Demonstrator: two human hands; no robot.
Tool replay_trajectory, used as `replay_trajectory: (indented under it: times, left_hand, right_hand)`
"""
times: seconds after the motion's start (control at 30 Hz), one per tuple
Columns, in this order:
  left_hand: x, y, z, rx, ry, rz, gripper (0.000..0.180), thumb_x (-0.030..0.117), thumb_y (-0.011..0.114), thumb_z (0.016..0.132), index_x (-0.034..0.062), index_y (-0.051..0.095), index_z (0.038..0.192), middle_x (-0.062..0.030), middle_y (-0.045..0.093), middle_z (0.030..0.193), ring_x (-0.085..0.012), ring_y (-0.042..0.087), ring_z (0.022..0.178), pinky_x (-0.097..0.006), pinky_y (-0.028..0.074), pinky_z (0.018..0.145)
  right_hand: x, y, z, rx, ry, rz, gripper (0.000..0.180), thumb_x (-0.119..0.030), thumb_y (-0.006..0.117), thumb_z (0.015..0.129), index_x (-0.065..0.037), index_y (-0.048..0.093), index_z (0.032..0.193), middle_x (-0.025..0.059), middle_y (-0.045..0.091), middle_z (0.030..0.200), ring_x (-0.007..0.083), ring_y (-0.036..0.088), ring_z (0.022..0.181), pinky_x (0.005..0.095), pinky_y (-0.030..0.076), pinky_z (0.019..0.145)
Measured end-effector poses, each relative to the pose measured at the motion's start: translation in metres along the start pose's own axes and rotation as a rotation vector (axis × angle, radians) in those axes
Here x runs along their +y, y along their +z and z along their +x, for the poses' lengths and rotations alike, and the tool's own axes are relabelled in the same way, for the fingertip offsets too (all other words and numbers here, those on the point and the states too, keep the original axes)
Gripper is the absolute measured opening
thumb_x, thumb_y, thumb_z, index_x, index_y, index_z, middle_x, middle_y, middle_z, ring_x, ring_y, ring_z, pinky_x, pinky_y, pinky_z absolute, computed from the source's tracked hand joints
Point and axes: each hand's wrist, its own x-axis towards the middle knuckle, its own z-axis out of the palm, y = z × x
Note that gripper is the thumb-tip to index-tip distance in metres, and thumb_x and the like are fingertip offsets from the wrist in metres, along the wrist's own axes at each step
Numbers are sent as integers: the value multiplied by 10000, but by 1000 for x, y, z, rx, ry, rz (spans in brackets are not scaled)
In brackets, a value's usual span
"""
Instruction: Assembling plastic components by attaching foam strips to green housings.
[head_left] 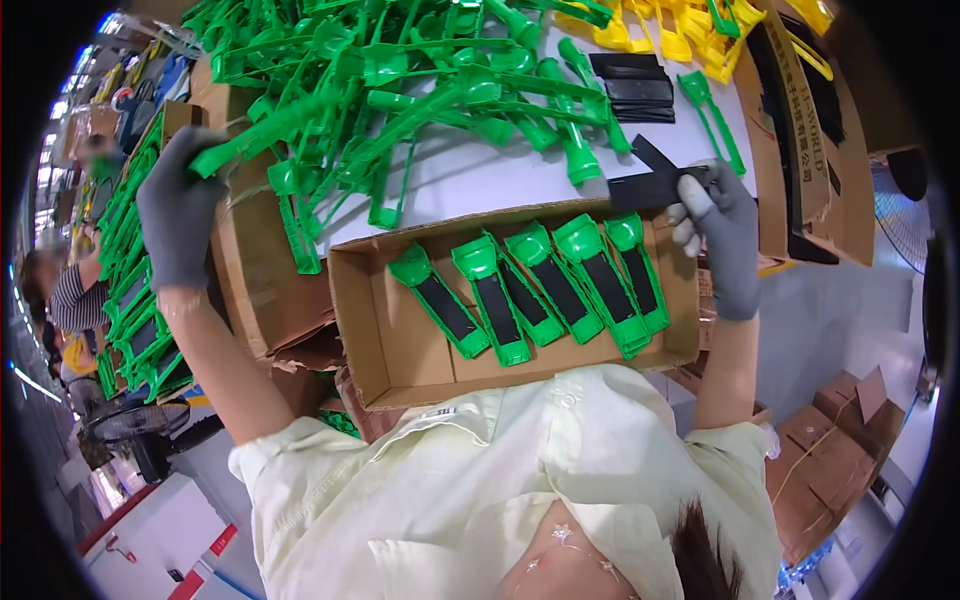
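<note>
My left hand [178, 215], in a grey glove, is closed on the end of a long green plastic part [262, 132], slightly blurred, raised at the left of the pile. My right hand [722, 225], gloved alike, pinches a flat black strip [645, 191] over the far right corner of a shallow cardboard box [360, 340]. A second black strip [652, 155] lies at an angle beside it; whether I hold that one too is unclear. Inside the box rest several green plastic parts [492, 300] with black strips along them.
A tangled heap of green parts [440, 80] covers the white tabletop [460, 185]. Stacked black strips [632, 88] and one green part [712, 120] lie right of it, yellow parts [690, 35] behind. Cartons stand at both sides. Another person [75, 290] is at far left.
</note>
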Motion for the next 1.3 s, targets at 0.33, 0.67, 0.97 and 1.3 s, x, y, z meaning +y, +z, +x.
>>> replay_trajectory:
  times: [0.33, 0.67, 0.97, 1.3]
  left_hand:
    - [123, 137, -87, -539, -576, -1601, 309, 63, 570, 854, -82, 539, 1125, -174, 630, 1002, -243, 657, 809, -290, 564, 671]
    - [146, 146, -88, -621, -608, -1662, 276, 8, 559, 852, -81, 558, 1114, -180, 638, 961, -247, 672, 791, -293, 581, 645]
    - [168, 145, -86, -651, -692, -1436, 291, 37, 621, 832, -70, 580, 1100, -132, 645, 880, -219, 673, 745, -256, 555, 609]
    - [166, 153, -94, -904, -458, -1288, 194, -34, 636, 801, -72, 627, 991, -116, 652, 814, -183, 662, 648, -232, 529, 499]
  right_hand:
    - [-10, 40, -40, -195, 1, 201, 228, -95, 530, 887, -18, 517, 1101, 95, 625, 740, 70, 564, 529, 161, 405, 439]
    - [3, 40, -45, -185, -88, -68, 221, -126, 567, 875, -20, 545, 1067, 13, 562, 623, 32, 493, 519, 169, 355, 447]
    - [21, 38, -41, -160, -216, -325, 291, -172, 651, 831, -20, 538, 1051, -15, 527, 648, 24, 462, 547, 184, 371, 492]
    - [45, 4, -74, -291, 58, -271, 187, -144, 688, 791, 18, 629, 864, 38, 599, 662, 63, 540, 605, 235, 434, 544]
